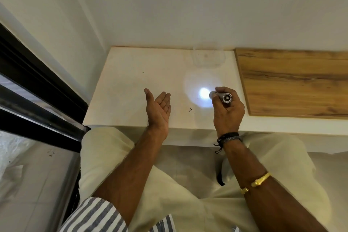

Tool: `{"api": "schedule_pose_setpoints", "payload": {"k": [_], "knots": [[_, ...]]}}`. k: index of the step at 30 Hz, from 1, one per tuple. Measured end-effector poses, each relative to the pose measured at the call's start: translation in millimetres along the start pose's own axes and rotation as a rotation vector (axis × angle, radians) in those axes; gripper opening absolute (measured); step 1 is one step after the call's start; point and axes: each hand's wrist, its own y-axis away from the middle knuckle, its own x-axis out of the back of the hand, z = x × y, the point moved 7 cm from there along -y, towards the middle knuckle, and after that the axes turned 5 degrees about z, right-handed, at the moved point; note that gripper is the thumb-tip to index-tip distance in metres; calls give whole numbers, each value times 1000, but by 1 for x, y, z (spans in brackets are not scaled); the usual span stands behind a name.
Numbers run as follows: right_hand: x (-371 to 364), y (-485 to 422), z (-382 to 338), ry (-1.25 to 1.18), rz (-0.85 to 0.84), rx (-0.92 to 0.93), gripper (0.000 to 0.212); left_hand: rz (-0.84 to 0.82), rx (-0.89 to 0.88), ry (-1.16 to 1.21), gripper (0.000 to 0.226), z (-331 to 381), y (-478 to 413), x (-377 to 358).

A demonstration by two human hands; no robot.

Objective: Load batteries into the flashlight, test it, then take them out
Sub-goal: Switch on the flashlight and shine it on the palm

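Silver flashlight [222,97], lit, gripped by right hand [228,113] near the wooden board [291,81] at three o'clock; left hand [159,107] spread, fingers straight, above white tabletop [122,84] at nine.

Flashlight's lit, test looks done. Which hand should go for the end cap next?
Left, probably. The left hand is open and empty beside the flashlight. The right hand grips its barrel with the end cap facing the camera, so it can steady.
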Motion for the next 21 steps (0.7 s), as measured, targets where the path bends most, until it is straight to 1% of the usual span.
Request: {"api": "schedule_pose_setpoints", "payload": {"k": [2, 4, 7, 10, 13, 16, 21], "knots": [[-3, -1, -3, -90, -67, 22, 19, -2, 1, -6, 93, -1, 1, 0], [-6, -3, 2, -177, -113, -35, 26, -14, 7, -4, 93, -2, 2, -1], [-8, -5, 14, -303, -83, -207, 29, -39, 24, -3, 94, -2, 4, -4], [-10, -2, 24, -516, -72, -370, 17, -70, 58, -5, 95, -4, 6, -6], [-13, 1, 33, -739, -64, -550, 12, -92, 115, 18, 97, -7, 10, -9], [-17, 4, 38, -892, -33, -676, 7, -136, 162, 64, 99, -10, 14, -16], [-19, 5, 41, -1015, 7, -784, 22, -174, 206, 53, 104, -12, 18, -19]]}}
